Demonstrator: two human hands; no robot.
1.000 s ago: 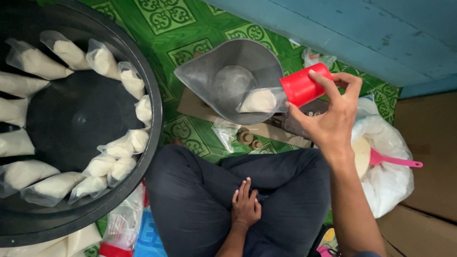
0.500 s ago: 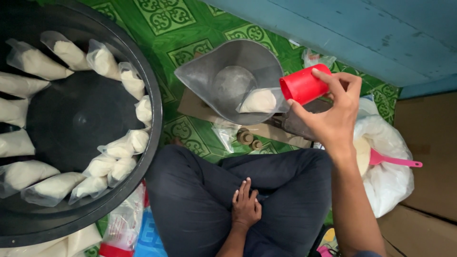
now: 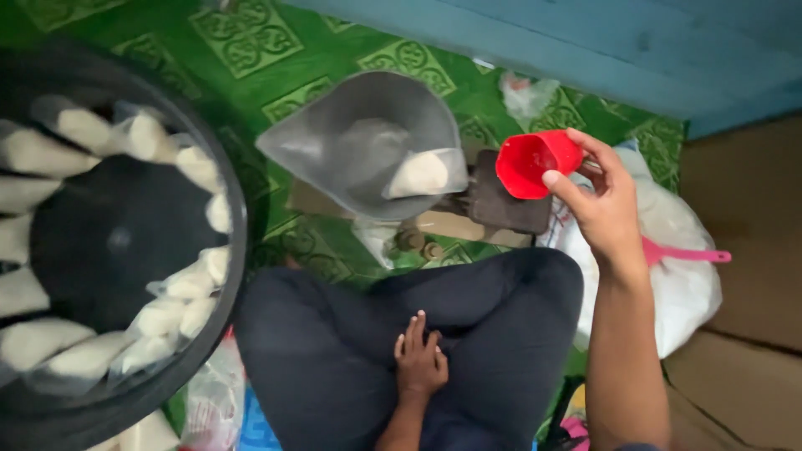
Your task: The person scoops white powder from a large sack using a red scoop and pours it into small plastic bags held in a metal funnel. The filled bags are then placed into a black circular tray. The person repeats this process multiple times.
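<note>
My right hand [image 3: 606,209] grips a small red cup [image 3: 535,163], tipped so its open mouth faces left and down. It hangs just right of a grey metal scale pan [image 3: 334,142], apart from it. In that pan lies a clear bag of white stuff [image 3: 422,174]. The pan sits on a dark scale base [image 3: 510,205]. My left hand [image 3: 418,363] lies flat on my crossed legs in dark trousers, holding nothing.
A big black basin [image 3: 117,242] at the left has several filled clear bags [image 3: 150,138] lined round its inside. A white sack [image 3: 685,284] with a pink scoop handle [image 3: 689,255] lies at the right. A green patterned mat [image 3: 251,42] covers the floor; a blue wall [image 3: 585,42] stands behind.
My right hand has drawn the red cup away from the scale pan, to the right and up a little. The left hand has stayed on my lap.
</note>
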